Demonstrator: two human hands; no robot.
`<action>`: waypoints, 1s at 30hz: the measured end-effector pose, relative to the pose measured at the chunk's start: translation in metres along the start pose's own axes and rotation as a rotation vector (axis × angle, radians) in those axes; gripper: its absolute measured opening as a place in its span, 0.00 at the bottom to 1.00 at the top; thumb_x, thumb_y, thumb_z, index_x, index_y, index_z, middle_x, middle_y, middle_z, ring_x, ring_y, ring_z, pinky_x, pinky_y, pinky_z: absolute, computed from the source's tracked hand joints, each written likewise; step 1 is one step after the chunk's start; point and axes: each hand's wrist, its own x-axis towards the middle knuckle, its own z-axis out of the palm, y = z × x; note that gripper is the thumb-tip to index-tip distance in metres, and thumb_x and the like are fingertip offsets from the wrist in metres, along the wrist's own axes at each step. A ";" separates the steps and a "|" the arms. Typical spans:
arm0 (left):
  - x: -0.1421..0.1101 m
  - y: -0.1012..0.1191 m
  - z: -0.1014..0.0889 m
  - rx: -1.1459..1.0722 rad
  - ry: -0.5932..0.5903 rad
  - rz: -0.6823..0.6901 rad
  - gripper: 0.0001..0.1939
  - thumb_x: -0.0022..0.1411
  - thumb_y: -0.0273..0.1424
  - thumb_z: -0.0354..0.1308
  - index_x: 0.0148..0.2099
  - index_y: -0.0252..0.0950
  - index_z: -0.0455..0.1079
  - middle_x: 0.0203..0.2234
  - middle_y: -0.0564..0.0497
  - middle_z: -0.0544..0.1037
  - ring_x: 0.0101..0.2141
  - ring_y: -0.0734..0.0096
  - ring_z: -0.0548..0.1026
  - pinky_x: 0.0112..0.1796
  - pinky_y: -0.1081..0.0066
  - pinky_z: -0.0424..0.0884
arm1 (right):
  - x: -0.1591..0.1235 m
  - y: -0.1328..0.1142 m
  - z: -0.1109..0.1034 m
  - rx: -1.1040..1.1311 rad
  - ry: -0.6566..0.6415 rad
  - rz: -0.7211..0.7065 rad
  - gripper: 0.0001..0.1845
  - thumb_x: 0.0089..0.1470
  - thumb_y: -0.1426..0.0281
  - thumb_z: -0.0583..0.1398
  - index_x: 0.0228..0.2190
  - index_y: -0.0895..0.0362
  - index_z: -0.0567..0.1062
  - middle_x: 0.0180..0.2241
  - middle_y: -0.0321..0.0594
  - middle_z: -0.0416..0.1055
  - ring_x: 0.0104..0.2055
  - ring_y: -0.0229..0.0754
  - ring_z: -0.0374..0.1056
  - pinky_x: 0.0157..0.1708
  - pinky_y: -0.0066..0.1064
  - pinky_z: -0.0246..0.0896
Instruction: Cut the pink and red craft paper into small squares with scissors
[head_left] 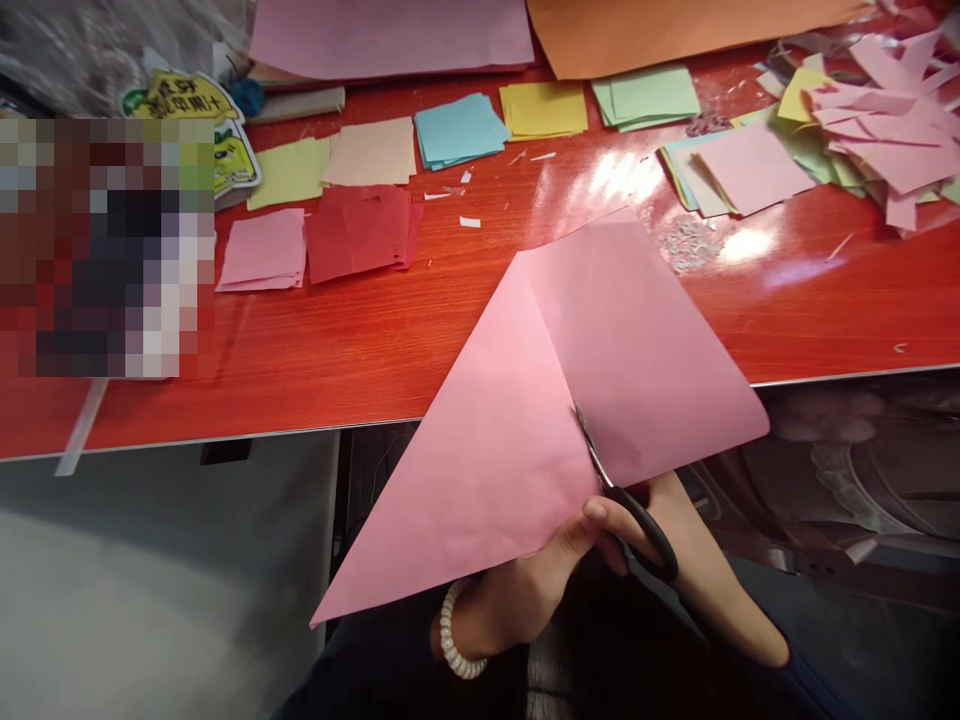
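A large pink sheet of paper (487,450) is held in front of me, overhanging the table's front edge. One part is a flat triangle, and the other stands off to the right along a line. Black-handled scissors (649,535) sit at that line, their blades running up into the paper. My left hand (536,590), with a pale coiled band on its wrist, is closed on the sheet's lower edge, thumb on top. My right hand (664,492) is at the scissors' handles, closed on them, with most of its fingers hidden by the paper and handles.
Small stacks of coloured paper squares, such as red (360,235), blue (459,130) and yellow (544,110), line the red table (360,360). Pink paper scraps (892,130) are heaped at right. Purple (390,40) and orange sheets (675,35) lie at the back. A blurred-out patch covers the left.
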 end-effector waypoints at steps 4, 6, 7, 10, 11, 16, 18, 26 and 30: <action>-0.001 -0.001 -0.001 0.015 -0.002 0.005 0.25 0.65 0.46 0.40 0.31 0.37 0.72 0.26 0.50 0.73 0.31 0.68 0.70 0.40 0.66 0.66 | -0.001 0.002 0.001 0.091 -0.024 0.064 0.19 0.40 0.54 0.66 0.22 0.54 0.67 0.08 0.28 0.57 0.10 0.36 0.55 0.14 0.29 0.53; -0.001 -0.001 -0.002 0.020 0.000 0.004 0.24 0.65 0.45 0.40 0.31 0.38 0.72 0.27 0.50 0.74 0.32 0.67 0.71 0.40 0.66 0.67 | -0.001 0.005 0.000 0.076 -0.031 0.057 0.17 0.42 0.55 0.65 0.22 0.54 0.67 0.07 0.28 0.58 0.11 0.36 0.56 0.14 0.29 0.53; -0.001 -0.002 -0.002 0.022 0.003 0.007 0.25 0.65 0.45 0.41 0.31 0.38 0.72 0.27 0.50 0.74 0.32 0.67 0.72 0.40 0.66 0.67 | 0.000 0.007 0.000 0.061 -0.035 0.053 0.17 0.42 0.56 0.65 0.21 0.53 0.67 0.07 0.28 0.58 0.11 0.36 0.57 0.15 0.29 0.54; -0.001 -0.001 -0.002 0.013 0.011 0.029 0.24 0.65 0.45 0.41 0.30 0.38 0.72 0.29 0.50 0.75 0.33 0.67 0.72 0.40 0.67 0.67 | 0.002 0.011 0.000 0.026 -0.017 0.027 0.17 0.42 0.57 0.66 0.21 0.53 0.67 0.08 0.29 0.60 0.12 0.37 0.59 0.16 0.29 0.55; -0.001 -0.001 -0.002 0.004 0.009 0.040 0.24 0.65 0.45 0.41 0.30 0.38 0.72 0.29 0.51 0.76 0.33 0.68 0.72 0.40 0.68 0.67 | 0.003 0.012 0.000 0.021 0.000 0.019 0.17 0.41 0.56 0.66 0.21 0.53 0.67 0.09 0.29 0.60 0.12 0.37 0.59 0.15 0.29 0.55; -0.001 0.000 -0.002 0.011 -0.001 0.032 0.23 0.66 0.44 0.42 0.31 0.38 0.72 0.30 0.51 0.76 0.33 0.69 0.72 0.40 0.69 0.67 | 0.002 0.011 0.001 0.057 0.002 0.018 0.18 0.40 0.56 0.66 0.19 0.54 0.65 0.08 0.29 0.60 0.12 0.37 0.59 0.14 0.29 0.55; -0.002 0.000 -0.003 0.032 0.003 0.015 0.23 0.66 0.44 0.42 0.31 0.38 0.72 0.30 0.51 0.76 0.33 0.69 0.72 0.39 0.69 0.67 | 0.000 0.008 0.002 0.085 0.008 0.039 0.18 0.39 0.57 0.67 0.19 0.53 0.66 0.07 0.28 0.58 0.11 0.37 0.57 0.14 0.30 0.53; -0.004 -0.006 -0.004 0.011 0.003 0.036 0.23 0.66 0.44 0.42 0.32 0.38 0.73 0.29 0.51 0.76 0.33 0.68 0.73 0.40 0.68 0.68 | 0.000 0.008 0.002 0.055 0.038 0.031 0.20 0.39 0.55 0.67 0.18 0.55 0.66 0.07 0.30 0.58 0.11 0.37 0.54 0.15 0.32 0.54; -0.003 -0.008 -0.003 -0.007 0.012 0.047 0.23 0.66 0.44 0.42 0.31 0.37 0.73 0.28 0.50 0.76 0.31 0.68 0.72 0.38 0.69 0.68 | 0.002 0.009 0.003 0.041 0.084 0.005 0.21 0.37 0.55 0.68 0.23 0.56 0.68 0.12 0.31 0.62 0.13 0.37 0.57 0.17 0.31 0.58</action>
